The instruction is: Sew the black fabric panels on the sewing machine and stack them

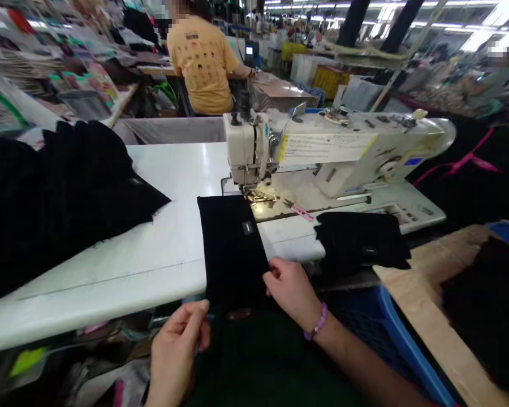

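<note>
A black fabric panel [231, 243] with a small dark label [247, 228] lies over the table's front edge, its far end by the sewing machine's [246, 147] presser foot. At the panel's right edge, my right hand [292, 294] pinches the cloth between thumb and fingers. My left hand [178, 347] is closed at the panel's lower left corner, thumb against the bent fingers; the cloth inside the pinch is mostly hidden. Pink-handled thread snips [297, 210] lie on the machine bed, right of the needle area.
On the left of the white table [169, 237] is a heap of black fabric [63, 198]. More black labelled pieces [365, 240] lie at the right front edge. A blue crate [394, 328] stands below right. Ahead, a person in a yellow shirt [203, 68] sits facing away.
</note>
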The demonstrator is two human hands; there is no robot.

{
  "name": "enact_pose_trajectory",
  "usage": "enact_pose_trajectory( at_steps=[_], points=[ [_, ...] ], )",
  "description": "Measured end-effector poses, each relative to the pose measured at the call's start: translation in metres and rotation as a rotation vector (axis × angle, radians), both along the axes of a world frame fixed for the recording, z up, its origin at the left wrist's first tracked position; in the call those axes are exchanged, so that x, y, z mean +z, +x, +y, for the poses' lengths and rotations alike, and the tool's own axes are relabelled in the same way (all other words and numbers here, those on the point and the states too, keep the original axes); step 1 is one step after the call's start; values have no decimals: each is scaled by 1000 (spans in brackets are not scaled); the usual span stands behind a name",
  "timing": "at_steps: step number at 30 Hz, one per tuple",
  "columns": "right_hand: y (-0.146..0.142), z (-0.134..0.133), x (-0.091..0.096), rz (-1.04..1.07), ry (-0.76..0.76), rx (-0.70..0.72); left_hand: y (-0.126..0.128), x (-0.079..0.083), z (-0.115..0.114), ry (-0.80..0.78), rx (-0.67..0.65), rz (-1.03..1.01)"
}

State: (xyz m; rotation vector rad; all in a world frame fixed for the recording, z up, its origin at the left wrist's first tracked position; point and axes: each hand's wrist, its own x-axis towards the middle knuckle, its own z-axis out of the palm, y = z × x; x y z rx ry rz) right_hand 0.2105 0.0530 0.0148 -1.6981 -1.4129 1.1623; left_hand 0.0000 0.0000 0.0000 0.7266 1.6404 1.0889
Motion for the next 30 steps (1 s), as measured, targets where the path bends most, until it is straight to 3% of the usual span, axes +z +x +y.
enact_pose_trajectory(
  at_steps=[4, 7, 13, 17, 20, 22, 25, 27, 30],
  points=[
    [-8, -4, -8, 401, -203, -33, 1, -2, 2, 2, 9, 13],
    [-6, -6, -11, 582, -237, -75, 0, -5, 1, 4, -3, 10],
    [-2, 0, -7, 521, -235, -77, 0, -4, 1, -1, 11, -11],
    [0, 4, -7, 500, -235, -77, 2, 4, 3, -86, 36, -153],
    [2, 5, -6, 504, -245, -67, -4, 7, 4, -139, -17, -227],
    [2, 5, -4, 500, -248, -67, -11, 8, 5, -25, -6, -69],
    [3, 6, -2, 488, -249, -69, -14, 15, 11, 378, 30, 450],
    [4, 7, -1, 480, -252, -66, -6, 22, 18, 664, -128, 778],
    [5, 8, -1, 472, -252, -52, 19, 31, 34, 920, -547, 1091]
  ],
)
